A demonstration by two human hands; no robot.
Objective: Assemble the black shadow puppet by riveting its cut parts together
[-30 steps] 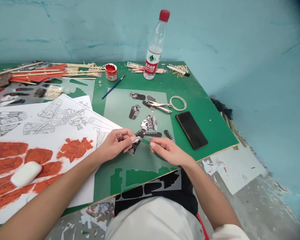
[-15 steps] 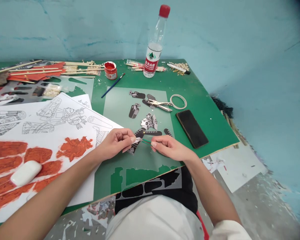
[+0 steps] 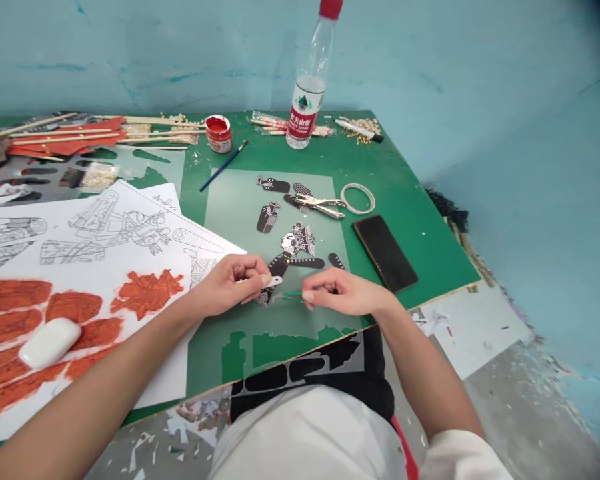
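My left hand [image 3: 227,283] is closed in a pinch on a small whitish piece at the lower end of a black paper puppet figure [image 3: 293,250] lying on a translucent sheet [image 3: 230,213]. My right hand [image 3: 340,293] is also closed, pinching a thin green stick [image 3: 291,295] whose tip points left toward the left hand's fingertips. The two hands sit close together near the front edge of the green table [image 3: 410,200]. Other black cut-out parts [image 3: 269,219] lie just behind them.
Behind lie metal pliers [image 3: 320,205], a tape ring [image 3: 358,198], a black phone [image 3: 385,252], a water bottle [image 3: 307,87], a red paint pot [image 3: 219,133] and a brush [image 3: 223,166]. To the left are printed drawings [image 3: 120,227], red-painted paper [image 3: 70,313] and a white block [image 3: 50,342].
The right hand with the green stick has dropped slightly and the stick now lies more level. The left hand keeps its pinch. The camera has tilted down a little.
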